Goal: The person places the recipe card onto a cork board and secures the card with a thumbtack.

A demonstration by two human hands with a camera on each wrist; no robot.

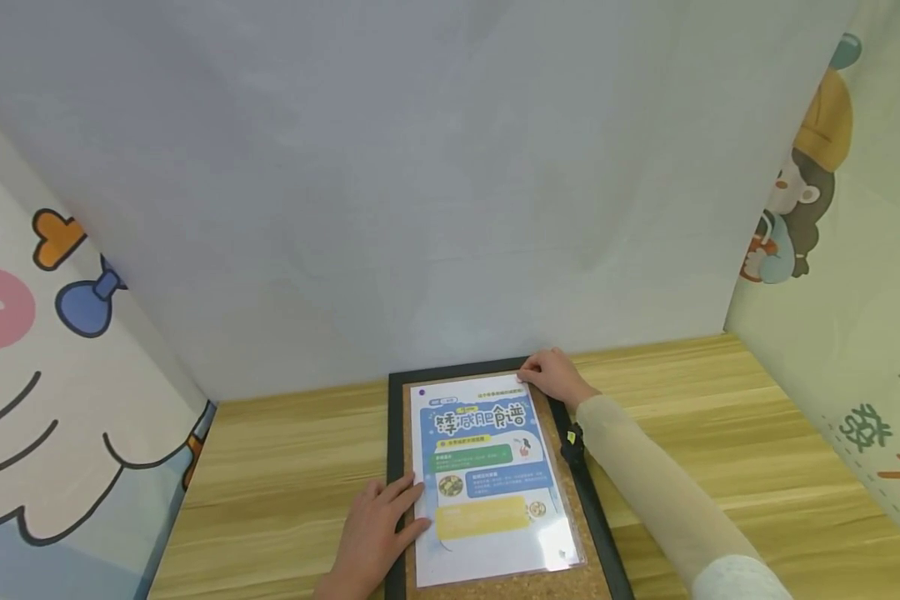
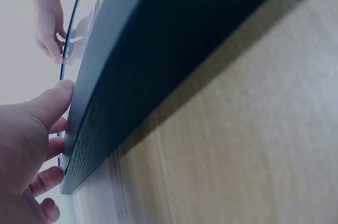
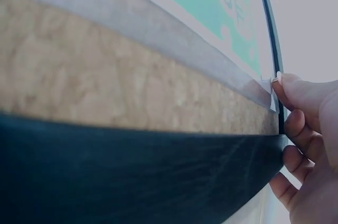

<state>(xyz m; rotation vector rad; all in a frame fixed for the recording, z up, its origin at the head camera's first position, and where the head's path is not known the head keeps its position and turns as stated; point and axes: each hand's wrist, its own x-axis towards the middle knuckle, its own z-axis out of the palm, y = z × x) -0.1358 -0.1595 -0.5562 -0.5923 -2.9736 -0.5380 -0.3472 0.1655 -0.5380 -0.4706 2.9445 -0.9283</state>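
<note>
A laminated poster (image 1: 495,467) with blue, green and yellow panels lies on a cork board (image 1: 562,467) with a black frame (image 1: 395,450). A purple pushpin (image 1: 422,392) sits at the poster's upper left corner. My left hand (image 1: 378,529) rests with spread fingers over the frame's left side, fingertips on the poster's left edge. At the upper right corner, my right hand (image 1: 558,379) pinches the poster between thumb and fingertips. In the right wrist view that poster corner (image 3: 264,94) stands slightly off the cork; I cannot tell whether a pin is between the fingertips.
The board lies on a wood-grain table (image 1: 292,475), its far edge close to a pale grey backdrop (image 1: 420,208). Cartoon-printed sheets hang at the left (image 1: 30,375) and right (image 1: 855,333). A small black device (image 1: 572,446) is worn at my right wrist.
</note>
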